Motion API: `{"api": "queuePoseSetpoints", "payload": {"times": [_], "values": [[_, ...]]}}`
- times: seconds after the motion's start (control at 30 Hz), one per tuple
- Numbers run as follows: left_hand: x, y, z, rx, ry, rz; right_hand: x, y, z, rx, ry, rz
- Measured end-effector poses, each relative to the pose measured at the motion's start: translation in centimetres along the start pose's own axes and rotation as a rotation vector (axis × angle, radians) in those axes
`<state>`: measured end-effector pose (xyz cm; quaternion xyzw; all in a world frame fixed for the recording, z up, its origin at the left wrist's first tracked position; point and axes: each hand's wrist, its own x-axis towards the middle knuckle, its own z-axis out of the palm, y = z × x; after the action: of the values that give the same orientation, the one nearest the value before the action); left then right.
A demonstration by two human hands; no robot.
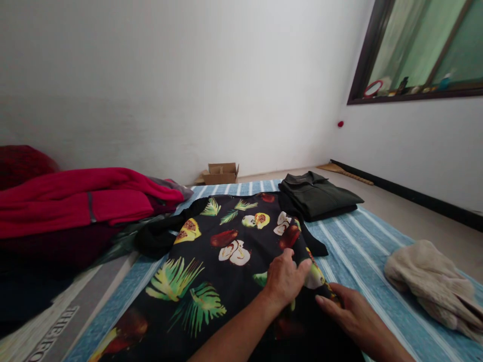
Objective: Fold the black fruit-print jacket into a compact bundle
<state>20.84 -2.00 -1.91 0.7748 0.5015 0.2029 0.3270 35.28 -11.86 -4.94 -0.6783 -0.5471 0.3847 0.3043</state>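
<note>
A black garment [196, 274] printed with fruit and green leaves lies spread out in front of me, its dark sleeves out to both sides. My left hand [285, 275] rests on its right part with curled fingers, seemingly gripping the cloth; the fingertips are partly hidden. Just to the right, my right hand [349, 306] holds the garment's side edge between thumb and fingers. The fabric near that hand is slightly raised and folded.
Blue striped bedding [350, 251] lies underneath. A folded dark jacket [317, 195] sits at the far right, a beige furry item [430, 281] nearer. Red and dark clothes [113, 196] are piled on the left. A cardboard box [221, 174] stands by the wall.
</note>
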Motion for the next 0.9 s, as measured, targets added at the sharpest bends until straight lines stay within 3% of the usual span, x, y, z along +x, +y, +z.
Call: {"api": "queuePoseSetpoints", "payload": {"times": [0.27,0.47,0.53,0.7,0.8,0.9], "values": [[0.5,0.7,-0.8,-0.114,-0.122,-0.147,-0.9,-4.0,1.0,-0.092,0.027,-0.043],[0.3,-1.3,-0.6,-0.321,-0.14,-0.253,-0.9,-5.9,1.3,-0.052,-0.182,-0.135],[0.0,-2.0,-0.5,-0.462,-0.156,-0.299,0.4,-5.5,0.8,-0.061,-0.17,-0.125],[-0.5,-2.6,-0.4,-0.653,-0.195,-0.302,7.5,-2.8,-2.0,-0.489,0.282,0.081],[-0.6,-2.6,-0.7,-0.719,-0.198,-0.312,11.7,-1.5,-3.2,-0.662,0.309,0.144],[-0.6,-2.7,-1.0,-0.725,-0.168,-0.34,14.3,-0.8,-3.4,-0.551,0.272,0.192]]}}
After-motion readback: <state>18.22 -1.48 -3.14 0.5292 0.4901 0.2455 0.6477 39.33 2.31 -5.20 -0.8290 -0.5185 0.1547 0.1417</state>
